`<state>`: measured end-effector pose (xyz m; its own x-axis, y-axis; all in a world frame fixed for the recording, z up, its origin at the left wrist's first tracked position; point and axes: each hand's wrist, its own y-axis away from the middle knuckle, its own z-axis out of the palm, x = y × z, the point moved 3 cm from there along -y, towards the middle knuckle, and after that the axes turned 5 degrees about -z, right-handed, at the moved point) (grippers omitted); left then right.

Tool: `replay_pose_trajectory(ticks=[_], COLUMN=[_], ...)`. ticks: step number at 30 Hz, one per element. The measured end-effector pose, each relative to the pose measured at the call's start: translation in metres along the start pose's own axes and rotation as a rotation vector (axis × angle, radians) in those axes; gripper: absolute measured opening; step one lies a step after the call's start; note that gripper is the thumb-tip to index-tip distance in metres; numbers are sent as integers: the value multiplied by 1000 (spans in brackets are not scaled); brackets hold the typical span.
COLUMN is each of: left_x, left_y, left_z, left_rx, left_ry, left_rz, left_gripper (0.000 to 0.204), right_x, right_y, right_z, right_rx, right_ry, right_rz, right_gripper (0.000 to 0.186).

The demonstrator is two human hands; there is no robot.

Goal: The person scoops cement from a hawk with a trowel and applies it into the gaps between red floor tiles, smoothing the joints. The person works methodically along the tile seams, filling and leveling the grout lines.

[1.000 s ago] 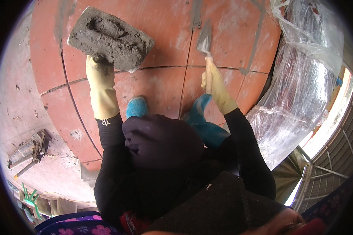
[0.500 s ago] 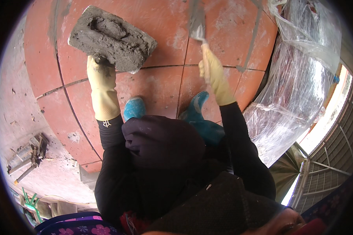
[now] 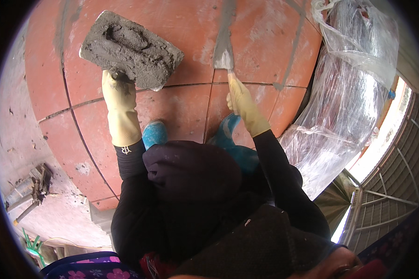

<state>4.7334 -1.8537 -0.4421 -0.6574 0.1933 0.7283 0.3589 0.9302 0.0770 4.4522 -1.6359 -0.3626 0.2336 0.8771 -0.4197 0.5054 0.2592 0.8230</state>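
Your right hand point(image 3: 239, 96) grips the trowel point(image 3: 224, 59); press flat along the twelve-o'clock seam point(image 3: 226, 25). Left hand point(image 3: 118, 88) clamps the eleven-o'clock board point(image 3: 159, 87).

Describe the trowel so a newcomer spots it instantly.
On the red tiles, look right of the broad grey mortar heap to the right hand, gloved pale yellow. The trowel juts ahead of it, a slim tool with a metallic shine, unlike the dull mortar.

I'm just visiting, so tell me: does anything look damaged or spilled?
A pale, rough patch marks the red tile left of the left sleeve, breaking its red face; chip or splash, I can't tell.
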Motion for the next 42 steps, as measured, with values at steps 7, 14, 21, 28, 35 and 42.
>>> replay_pose_trajectory(ticks=[7, 14, 21, 28, 35, 42], left_x=[-5, -4, -13, -15, -3, -4], left_y=[3, 5, 14, 14, 11, 12], left_z=[3, -2, -10, -5, -17, -16], left_rx=[91, -8, -13, 128, 98, 124], left_ry=[130, 5, 51, 264, 176, 206], left_rz=[43, 61, -42, -57, 8, 3], left_gripper=[29, 39, 38, 26, 27, 23], right_x=[-2, -88, -95, -31, 9, -67], right_y=[12, -82, -97, -48, -5, -53], right_z=[-18, -28, -32, -42, -57, -65], right_rx=[81, 114, 88, -10, -45, 61], right_ry=[43, 87, 154, 151, 168, -16], right_rz=[-69, -177, -107, -48, 5, -133], right_gripper=[53, 56, 62, 61, 63, 62])
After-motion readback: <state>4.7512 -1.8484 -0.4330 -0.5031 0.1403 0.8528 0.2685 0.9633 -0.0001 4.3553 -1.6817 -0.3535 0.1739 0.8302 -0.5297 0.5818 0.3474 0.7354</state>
